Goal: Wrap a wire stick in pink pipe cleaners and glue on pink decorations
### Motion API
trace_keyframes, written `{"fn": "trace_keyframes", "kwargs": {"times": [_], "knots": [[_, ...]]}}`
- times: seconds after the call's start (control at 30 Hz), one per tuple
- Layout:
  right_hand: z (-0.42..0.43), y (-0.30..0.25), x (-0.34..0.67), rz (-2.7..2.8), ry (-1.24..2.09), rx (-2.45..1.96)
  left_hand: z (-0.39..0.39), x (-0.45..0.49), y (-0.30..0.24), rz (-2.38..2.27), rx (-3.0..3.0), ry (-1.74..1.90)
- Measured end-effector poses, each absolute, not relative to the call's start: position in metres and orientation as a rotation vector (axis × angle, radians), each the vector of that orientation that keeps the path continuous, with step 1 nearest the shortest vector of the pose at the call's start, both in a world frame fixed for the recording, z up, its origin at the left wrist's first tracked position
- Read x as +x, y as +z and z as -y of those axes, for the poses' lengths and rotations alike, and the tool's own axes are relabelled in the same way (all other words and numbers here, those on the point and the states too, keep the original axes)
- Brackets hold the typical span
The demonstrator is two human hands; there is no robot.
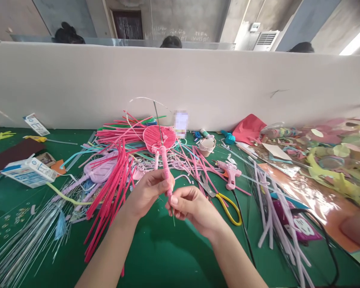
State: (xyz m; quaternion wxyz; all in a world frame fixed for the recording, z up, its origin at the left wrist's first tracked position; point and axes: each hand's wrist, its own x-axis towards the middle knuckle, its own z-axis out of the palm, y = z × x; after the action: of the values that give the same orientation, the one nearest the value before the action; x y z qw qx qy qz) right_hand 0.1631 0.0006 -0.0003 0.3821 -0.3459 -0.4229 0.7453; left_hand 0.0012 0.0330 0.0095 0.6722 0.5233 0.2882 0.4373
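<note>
A round pink fan-like piece [151, 138] made of fuzzy pipe cleaners stands in the middle, with a thin wire rising above it. Its handle, a stick wrapped in pink pipe cleaner [164, 162], slants down toward me. My left hand [151, 188] pinches the handle partway down. Just below, my right hand [187, 204] has thumb and fingers closed on the wrapped lower end. Bare green wire pokes out beneath the fingertips. Red pipe cleaners [108, 200] lie in a bundle left of my left hand.
Yellow-handled scissors [230, 208] and a pink glue gun [232, 174] with a black cord lie at right. Near them are lilac pipe cleaners [268, 208] and a paper cup [207, 146]. Metal wires [33, 224] spread at left. A white partition [180, 76] stands behind; another person's arm [358, 228] shows at far right.
</note>
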Motion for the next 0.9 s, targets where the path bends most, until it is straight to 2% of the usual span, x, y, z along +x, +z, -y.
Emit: {"fn": "trace_keyframes", "kwargs": {"times": [0.1,0.27,0.33,0.4,0.57,0.7,0.8,0.9], "knots": [[0.002,-0.003,0.158,1.023,1.800,-0.903,-0.030,0.005,0.011,-0.689,1.201,0.985],[0.000,-0.009,0.155,1.421,0.860,-1.277,-0.026,0.011,0.018,-1.177,1.579,1.062],[0.000,-0.011,0.155,1.510,0.629,-1.322,-0.025,0.014,0.019,-1.285,1.638,1.108],[0.000,-0.011,0.156,1.523,0.691,-1.321,-0.026,0.014,0.019,-1.274,1.567,1.142],[0.001,-0.004,0.160,1.329,1.436,-1.118,-0.030,0.006,0.017,-0.940,1.236,1.073],[0.003,-0.001,0.155,1.119,1.787,-0.881,-0.031,0.005,0.009,-0.734,1.095,0.979],[0.004,-0.003,0.151,1.061,1.751,-0.885,-0.031,0.007,0.004,-0.744,1.094,1.005],[0.005,-0.006,0.150,1.270,1.363,-1.105,-0.031,0.006,0.005,-0.887,1.195,1.050]]}}
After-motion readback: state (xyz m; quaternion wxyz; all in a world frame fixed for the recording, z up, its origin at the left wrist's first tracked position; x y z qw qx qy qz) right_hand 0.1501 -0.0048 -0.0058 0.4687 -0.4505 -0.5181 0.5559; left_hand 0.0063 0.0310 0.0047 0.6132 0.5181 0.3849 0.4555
